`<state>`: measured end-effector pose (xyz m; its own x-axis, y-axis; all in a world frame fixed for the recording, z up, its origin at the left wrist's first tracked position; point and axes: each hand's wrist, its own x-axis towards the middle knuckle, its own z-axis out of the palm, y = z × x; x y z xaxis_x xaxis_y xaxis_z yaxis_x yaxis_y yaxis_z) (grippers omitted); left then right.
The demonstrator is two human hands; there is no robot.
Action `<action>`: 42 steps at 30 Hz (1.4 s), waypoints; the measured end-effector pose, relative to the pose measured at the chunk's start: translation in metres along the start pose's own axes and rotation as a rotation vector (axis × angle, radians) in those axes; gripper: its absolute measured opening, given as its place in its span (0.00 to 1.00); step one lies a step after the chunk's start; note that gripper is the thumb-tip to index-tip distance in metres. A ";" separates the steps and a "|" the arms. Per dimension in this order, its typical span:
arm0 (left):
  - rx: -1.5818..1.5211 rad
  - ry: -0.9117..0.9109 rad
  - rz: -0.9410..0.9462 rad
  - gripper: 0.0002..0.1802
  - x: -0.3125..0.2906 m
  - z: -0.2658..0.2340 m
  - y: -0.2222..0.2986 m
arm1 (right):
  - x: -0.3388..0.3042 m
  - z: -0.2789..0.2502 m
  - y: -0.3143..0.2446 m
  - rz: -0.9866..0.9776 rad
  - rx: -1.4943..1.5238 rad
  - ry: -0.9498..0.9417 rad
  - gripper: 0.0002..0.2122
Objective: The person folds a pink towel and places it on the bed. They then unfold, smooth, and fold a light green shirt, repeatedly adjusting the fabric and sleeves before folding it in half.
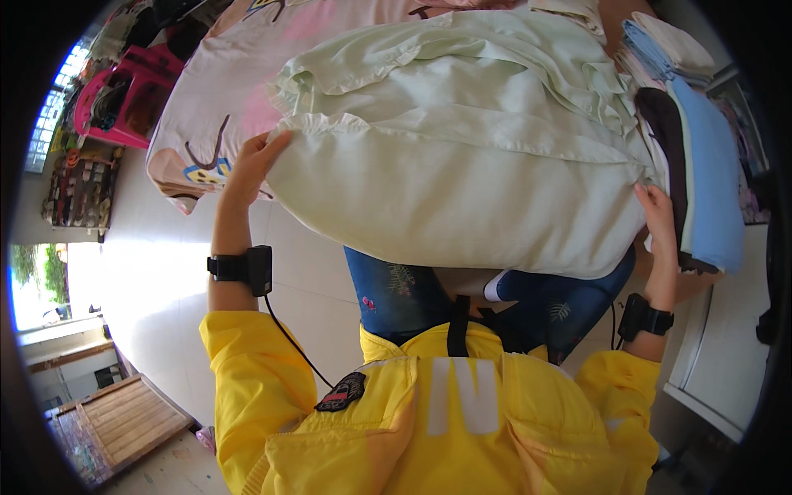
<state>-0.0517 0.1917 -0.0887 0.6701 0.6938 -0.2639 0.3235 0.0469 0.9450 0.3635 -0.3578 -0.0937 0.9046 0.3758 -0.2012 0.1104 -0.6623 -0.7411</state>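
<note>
A large pale green cloth garment (462, 190) with gathered, ruffled edges is spread in front of me, partly on the bed and partly hanging over my knees. My left hand (257, 163) pinches its left edge between thumb and fingers, beside a ruffle. At the opposite end, my right hand (656, 206) grips the right edge, close to a stack of folded clothes. The cloth sags between the two hands along its near side. Its far part lies in loose folds on the bed.
The bed has a pink patterned sheet (198, 99). Folded blue cloth (709, 173) and dark cloth (662, 140) hang at its right edge, near a white cabinet (726, 330). A pink plastic chair (136, 99) stands far left. A wooden board (124, 421) lies lower left.
</note>
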 end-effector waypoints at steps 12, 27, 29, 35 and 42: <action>0.666 -0.504 0.016 0.24 -0.057 0.004 0.032 | 0.026 0.021 0.012 -0.319 0.015 0.126 0.22; 0.606 0.244 0.290 0.21 -0.005 0.001 -0.005 | 0.061 0.001 -0.003 -0.181 -0.345 0.369 0.18; 0.811 0.427 0.575 0.20 -0.003 0.011 -0.013 | 0.053 0.005 -0.005 -0.231 -0.553 0.501 0.17; 0.693 0.572 0.382 0.36 -0.003 0.030 -0.027 | 0.026 0.039 -0.010 -0.593 -0.906 0.705 0.11; -0.406 0.029 0.153 0.43 -0.001 0.013 -0.001 | 0.033 0.047 -0.026 -0.627 -0.741 0.738 0.10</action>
<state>-0.0440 0.1813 -0.0924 0.6689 0.7344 -0.1149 -0.0709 0.2169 0.9736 0.3708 -0.2978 -0.1113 0.6004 0.4642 0.6512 0.6017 -0.7986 0.0145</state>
